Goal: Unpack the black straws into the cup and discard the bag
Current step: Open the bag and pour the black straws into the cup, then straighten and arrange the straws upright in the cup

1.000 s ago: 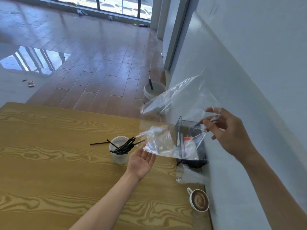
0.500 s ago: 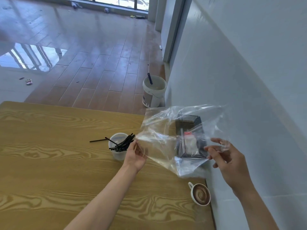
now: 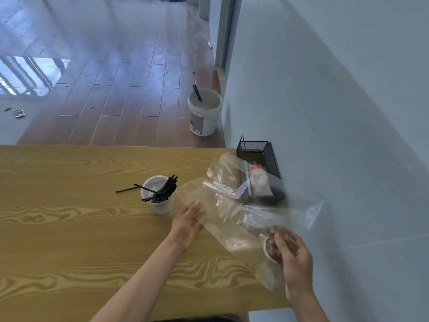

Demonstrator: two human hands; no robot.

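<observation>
A clear plastic cup stands on the wooden table with a bunch of black straws leaning in it. One straw lies on the table just left of the cup. An empty clear plastic bag is spread in the air over the table's right side. My left hand touches the bag's left edge, fingers apart. My right hand holds the bag's lower right part, blurred by motion.
A black mesh organiser with small items stands against the white wall behind the bag. A coffee cup is mostly hidden behind my right hand. A white bucket stands on the floor beyond the table.
Both hands have come down and toward me with the bag, which now lies lower and flatter over the table. My right hand has dropped in front of the coffee cup.
</observation>
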